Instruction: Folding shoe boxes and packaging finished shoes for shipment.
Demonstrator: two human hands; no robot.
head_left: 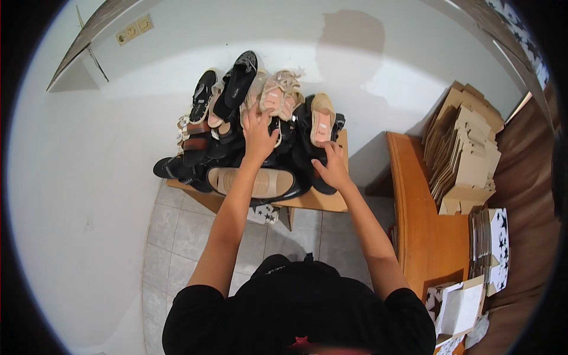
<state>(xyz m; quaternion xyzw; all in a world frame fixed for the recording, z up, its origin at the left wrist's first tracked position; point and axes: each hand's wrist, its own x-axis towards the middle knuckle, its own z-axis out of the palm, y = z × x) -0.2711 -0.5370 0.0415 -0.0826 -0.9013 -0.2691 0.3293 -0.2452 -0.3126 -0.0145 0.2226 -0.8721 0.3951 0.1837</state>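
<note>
A: Big stuff first?
B: Shoe pile (pixel 248 136) is stacked on a small table (pixel 322 202); flat cardboard (pixel 464 148) is heaped well right of the hands, on a bench (pixel 414 207).
A: Hands?
B: Left hand (pixel 258 133) is laid on dark shoes mid-pile, fingers spread, nothing clasped. Right hand (pixel 332 167) is pressed on a black shoe (pixel 307 154); closure can't be told. Tan sandal (pixel 322 120) sits just above it.
</note>
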